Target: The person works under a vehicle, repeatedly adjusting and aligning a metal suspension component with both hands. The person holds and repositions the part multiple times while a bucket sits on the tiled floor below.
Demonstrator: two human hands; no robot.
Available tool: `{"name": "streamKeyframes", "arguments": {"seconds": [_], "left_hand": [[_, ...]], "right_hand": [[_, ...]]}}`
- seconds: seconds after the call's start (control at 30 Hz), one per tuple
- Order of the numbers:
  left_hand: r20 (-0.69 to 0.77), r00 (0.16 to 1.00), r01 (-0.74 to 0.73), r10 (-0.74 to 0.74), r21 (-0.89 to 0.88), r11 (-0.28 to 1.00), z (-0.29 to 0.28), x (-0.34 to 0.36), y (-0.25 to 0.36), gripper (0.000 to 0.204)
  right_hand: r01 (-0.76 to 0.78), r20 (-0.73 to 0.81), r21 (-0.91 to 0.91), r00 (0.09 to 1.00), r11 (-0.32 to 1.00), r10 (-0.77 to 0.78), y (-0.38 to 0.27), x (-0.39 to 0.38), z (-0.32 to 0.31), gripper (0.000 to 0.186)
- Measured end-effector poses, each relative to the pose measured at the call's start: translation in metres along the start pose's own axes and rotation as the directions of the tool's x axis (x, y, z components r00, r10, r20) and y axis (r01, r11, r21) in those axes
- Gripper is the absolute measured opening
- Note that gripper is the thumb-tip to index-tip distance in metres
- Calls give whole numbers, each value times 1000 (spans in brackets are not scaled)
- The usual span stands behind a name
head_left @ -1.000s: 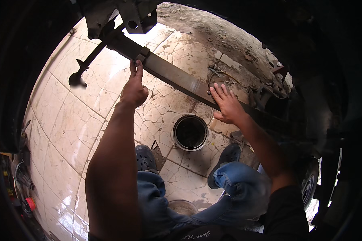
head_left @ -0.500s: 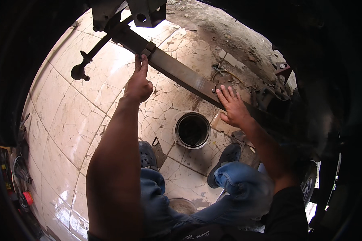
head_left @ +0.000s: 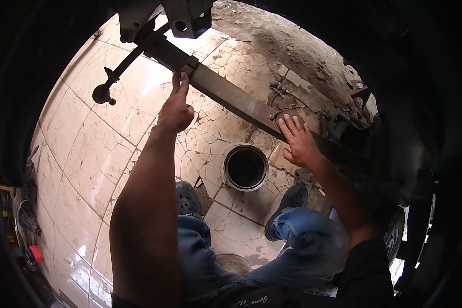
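A long dark metal bar (head_left: pixel 231 95), resembling a leaf spring, runs diagonally across the upper middle, with a clamp (head_left: pixel 192 60) around it. My left hand (head_left: pixel 176 108) touches the bar at the clamp with two outstretched fingers, the others curled. Farther right, my right hand (head_left: pixel 297 137) lies open on a dark plate on the bar, fingers spread. A dark rod (head_left: pixel 123 65) with a rounded end joint (head_left: pixel 101 94) angles down-left from a metal bracket (head_left: pixel 190 23) at the top.
An open bucket (head_left: pixel 245 167) of dark contents stands on cracked tiles (head_left: pixel 87 154) between my feet and the bar. Rubble (head_left: pixel 287 46) covers ground at upper right. Tools and a red round object (head_left: pixel 35 253) lie at far left; a wheel (head_left: pixel 395 236) is at lower right.
Compared with one second ago, the bar, rod and both hands appear slightly higher and farther right in the picture. Both hands still touch the bar; little differs from half a second ago.
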State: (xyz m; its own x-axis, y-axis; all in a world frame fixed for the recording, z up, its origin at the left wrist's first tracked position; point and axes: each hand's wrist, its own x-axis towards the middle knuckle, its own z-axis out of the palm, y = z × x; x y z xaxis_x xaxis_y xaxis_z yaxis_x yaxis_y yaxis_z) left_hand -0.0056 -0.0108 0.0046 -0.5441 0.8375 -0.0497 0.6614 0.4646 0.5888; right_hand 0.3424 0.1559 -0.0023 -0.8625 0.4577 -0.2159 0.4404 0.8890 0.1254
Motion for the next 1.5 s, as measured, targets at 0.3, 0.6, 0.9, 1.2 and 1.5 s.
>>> {"name": "streamKeyframes", "arguments": {"seconds": [0.3,0.6,0.9,1.2,1.5], "left_hand": [[17,999,41,-41,16,999,-4,3,10,98],[-9,1000,12,-11,6,1000,2,-1,-3,97],[-17,999,32,-32,6,999,4,3,5,96],[12,999,36,-35,-17,999,3,2,-2,99],[60,996,68,-69,5,998,-8,2,11,96]], "right_hand": [[-44,-2,73,999,996,44,-6,39,-10,100],[6,-4,31,1000,999,-6,0,2,-1,95],[-24,-1,50,1000,998,24,-5,37,-13,97],[1,5,42,1000,999,-1,-1,8,-2,94],[5,11,168,1000,986,-7,-6,47,-16,98]]}}
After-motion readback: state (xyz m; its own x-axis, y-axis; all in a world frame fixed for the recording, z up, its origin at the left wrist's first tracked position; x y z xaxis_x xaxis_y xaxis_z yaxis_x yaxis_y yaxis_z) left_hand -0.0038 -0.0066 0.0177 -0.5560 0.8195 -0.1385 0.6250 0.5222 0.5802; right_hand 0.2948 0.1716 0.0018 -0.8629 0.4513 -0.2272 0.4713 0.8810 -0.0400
